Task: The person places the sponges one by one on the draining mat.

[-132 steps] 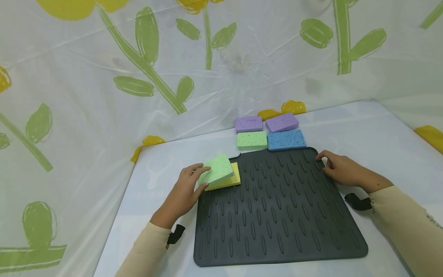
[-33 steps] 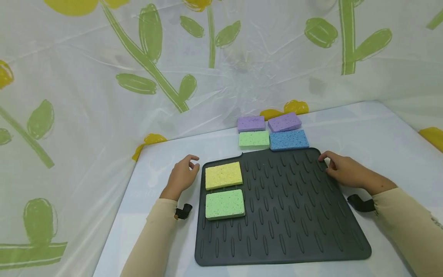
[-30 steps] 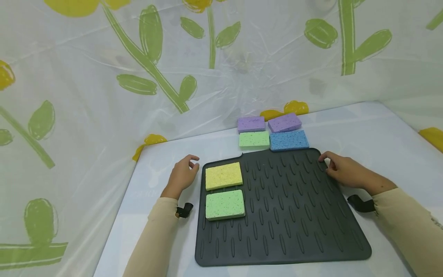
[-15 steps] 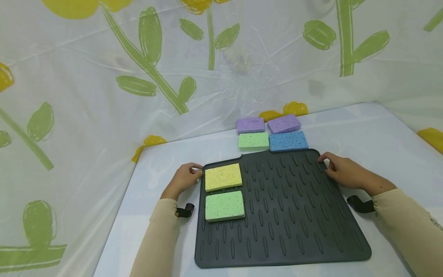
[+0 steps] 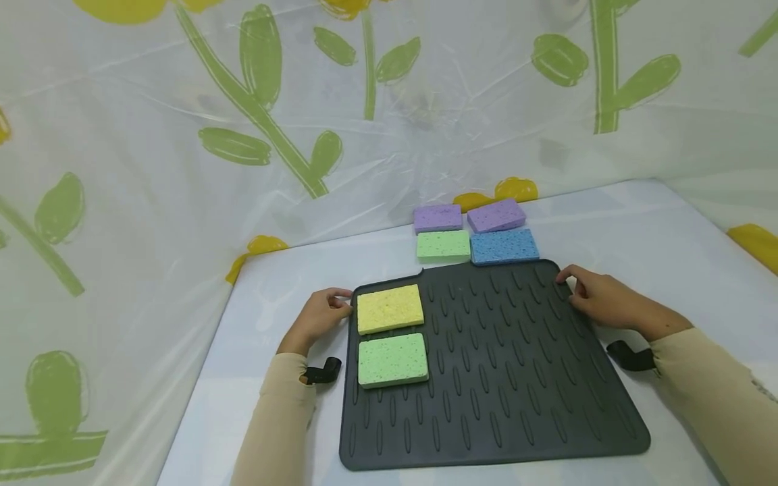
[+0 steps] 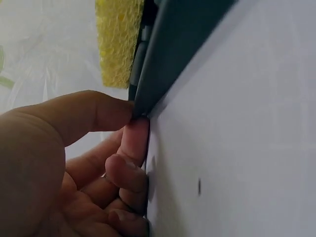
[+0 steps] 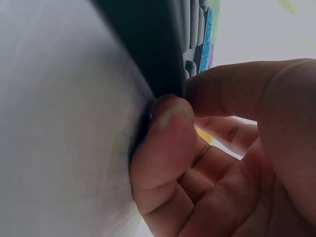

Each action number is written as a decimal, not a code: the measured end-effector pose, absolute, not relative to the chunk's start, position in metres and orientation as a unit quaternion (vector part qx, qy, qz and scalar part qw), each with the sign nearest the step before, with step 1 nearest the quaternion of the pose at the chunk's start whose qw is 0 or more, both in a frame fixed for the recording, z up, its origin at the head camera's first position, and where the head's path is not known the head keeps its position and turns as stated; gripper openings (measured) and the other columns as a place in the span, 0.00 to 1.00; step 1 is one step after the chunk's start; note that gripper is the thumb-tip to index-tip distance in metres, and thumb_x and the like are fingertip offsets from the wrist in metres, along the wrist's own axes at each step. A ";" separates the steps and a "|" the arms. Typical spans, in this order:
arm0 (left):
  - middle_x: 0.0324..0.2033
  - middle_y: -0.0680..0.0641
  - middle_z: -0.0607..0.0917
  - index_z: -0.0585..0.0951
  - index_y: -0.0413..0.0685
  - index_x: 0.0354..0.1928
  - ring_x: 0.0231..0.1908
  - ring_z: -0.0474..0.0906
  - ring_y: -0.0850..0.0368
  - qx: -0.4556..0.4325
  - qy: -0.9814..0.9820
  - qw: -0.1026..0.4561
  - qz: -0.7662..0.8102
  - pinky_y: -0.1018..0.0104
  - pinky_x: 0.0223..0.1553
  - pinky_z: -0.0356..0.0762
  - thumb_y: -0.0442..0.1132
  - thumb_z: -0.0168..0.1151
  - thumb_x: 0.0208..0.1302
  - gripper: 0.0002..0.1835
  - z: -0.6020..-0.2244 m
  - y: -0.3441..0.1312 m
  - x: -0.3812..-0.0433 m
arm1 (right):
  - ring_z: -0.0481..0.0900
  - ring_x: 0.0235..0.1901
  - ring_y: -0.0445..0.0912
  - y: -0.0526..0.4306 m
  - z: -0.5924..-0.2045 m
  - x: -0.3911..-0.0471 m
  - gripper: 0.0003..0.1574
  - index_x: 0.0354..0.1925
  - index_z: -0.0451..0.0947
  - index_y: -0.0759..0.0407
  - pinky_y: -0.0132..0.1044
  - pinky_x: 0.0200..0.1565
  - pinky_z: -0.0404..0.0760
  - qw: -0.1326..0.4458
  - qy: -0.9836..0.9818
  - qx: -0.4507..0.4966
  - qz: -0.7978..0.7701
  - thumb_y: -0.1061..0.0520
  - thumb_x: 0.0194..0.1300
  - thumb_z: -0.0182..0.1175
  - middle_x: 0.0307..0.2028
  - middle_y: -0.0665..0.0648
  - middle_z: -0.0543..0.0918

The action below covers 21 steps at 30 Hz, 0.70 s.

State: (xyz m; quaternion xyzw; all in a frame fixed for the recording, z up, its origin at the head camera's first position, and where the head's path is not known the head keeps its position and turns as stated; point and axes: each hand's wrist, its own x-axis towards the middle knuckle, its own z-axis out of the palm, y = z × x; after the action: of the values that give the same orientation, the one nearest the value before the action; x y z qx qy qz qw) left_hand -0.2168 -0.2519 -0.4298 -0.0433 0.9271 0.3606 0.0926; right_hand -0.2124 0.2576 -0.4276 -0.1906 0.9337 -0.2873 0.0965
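a dark grey mat (image 5: 504, 378) with raised oval ridges lies on the table in front of a seated or standing person, i cannot tell which. two sponges rest on its left side: a yellow sponge (image 5: 390, 308) near the far corner and, just nearer the person, a mint green sponge (image 5: 392, 360), both flat. beyond the mat, four more sponges sit in a cluster. the front pair, a pale green sponge (image 5: 443, 247) and a blue sponge (image 5: 504, 246), crowd the mat's far edge; the blue one is so close that i cannot tell whether they touch. behind them lie a left purple sponge (image 5: 437, 219) and a right purple sponge (image 5: 496, 215), the latter slightly askew.

the left hand (image 5: 317, 316) pinches the mat's left edge by the yellow sponge, between thumb and finger. the right hand (image 5: 614, 302) pinches the opposite edge, near the far right corner. both arms wear cream sleeves (image 5: 276, 412), with a black bracket (image 5: 324, 372) at each wrist.

the table (image 5: 255, 418) has a smooth white top. a creased whitish sheet (image 5: 134, 189) hangs behind it, printed with green stems (image 5: 367, 67) and yellow flowers (image 5: 516, 187).
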 end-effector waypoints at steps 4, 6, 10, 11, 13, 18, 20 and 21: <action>0.41 0.47 0.84 0.81 0.51 0.59 0.39 0.75 0.54 -0.049 0.924 0.089 0.369 0.64 0.39 0.71 0.41 0.62 0.64 0.21 -0.429 -0.252 -0.218 | 0.68 0.21 0.42 0.256 -0.429 -0.212 0.23 0.61 0.66 0.67 0.35 0.23 0.69 0.100 0.934 -0.186 -0.289 0.66 0.69 0.50 0.27 0.53 0.74; 0.40 0.47 0.83 0.81 0.50 0.59 0.39 0.75 0.54 -0.049 0.922 0.084 0.375 0.64 0.38 0.70 0.40 0.62 0.64 0.21 -0.430 -0.252 -0.218 | 0.68 0.21 0.42 0.256 -0.430 -0.212 0.23 0.61 0.66 0.67 0.35 0.23 0.68 0.101 0.934 -0.183 -0.290 0.66 0.69 0.50 0.27 0.53 0.74; 0.40 0.46 0.83 0.80 0.50 0.60 0.38 0.74 0.54 -0.051 0.920 0.073 0.381 0.65 0.37 0.70 0.39 0.61 0.65 0.21 -0.431 -0.250 -0.218 | 0.68 0.22 0.42 0.255 -0.432 -0.211 0.22 0.61 0.66 0.67 0.35 0.23 0.68 0.102 0.934 -0.181 -0.291 0.66 0.69 0.50 0.27 0.53 0.74; 0.40 0.46 0.83 0.80 0.50 0.59 0.38 0.74 0.54 -0.052 0.920 0.070 0.382 0.65 0.36 0.70 0.39 0.61 0.65 0.20 -0.432 -0.250 -0.218 | 0.68 0.21 0.42 0.255 -0.432 -0.211 0.22 0.61 0.66 0.67 0.35 0.22 0.68 0.102 0.934 -0.181 -0.291 0.66 0.69 0.50 0.27 0.53 0.74; 0.40 0.46 0.83 0.81 0.50 0.59 0.37 0.74 0.54 -0.054 0.920 0.064 0.382 0.65 0.35 0.70 0.38 0.61 0.65 0.20 -0.433 -0.249 -0.218 | 0.68 0.21 0.42 0.255 -0.432 -0.212 0.22 0.61 0.66 0.67 0.35 0.22 0.69 0.102 0.934 -0.180 -0.291 0.66 0.69 0.50 0.27 0.53 0.74; 0.41 0.45 0.83 0.81 0.50 0.59 0.38 0.75 0.54 -0.052 0.921 0.056 0.383 0.66 0.36 0.71 0.38 0.61 0.66 0.19 -0.434 -0.247 -0.218 | 0.69 0.21 0.42 0.258 -0.430 -0.212 0.22 0.62 0.65 0.66 0.36 0.22 0.70 0.107 0.932 -0.178 -0.296 0.65 0.70 0.50 0.28 0.54 0.75; 0.40 0.45 0.83 0.81 0.50 0.59 0.38 0.75 0.54 -0.051 0.922 0.054 0.381 0.66 0.36 0.71 0.39 0.61 0.66 0.19 -0.434 -0.247 -0.218 | 0.71 0.20 0.43 0.260 -0.428 -0.213 0.22 0.62 0.66 0.66 0.37 0.21 0.72 0.116 0.929 -0.174 -0.307 0.65 0.71 0.50 0.29 0.55 0.75; 0.40 0.45 0.83 0.81 0.50 0.59 0.37 0.75 0.54 -0.050 0.922 0.054 0.379 0.66 0.36 0.71 0.39 0.60 0.66 0.19 -0.434 -0.247 -0.219 | 0.72 0.20 0.43 0.260 -0.427 -0.214 0.22 0.61 0.66 0.66 0.37 0.21 0.73 0.119 0.927 -0.172 -0.312 0.65 0.71 0.49 0.29 0.55 0.76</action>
State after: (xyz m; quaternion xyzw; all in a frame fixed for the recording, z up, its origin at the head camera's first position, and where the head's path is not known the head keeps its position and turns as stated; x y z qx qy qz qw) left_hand -0.2185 -0.2469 -0.4340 -0.0505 0.9224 0.3791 0.0541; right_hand -0.2136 0.2601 -0.4270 -0.1719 0.9268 -0.3117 0.1194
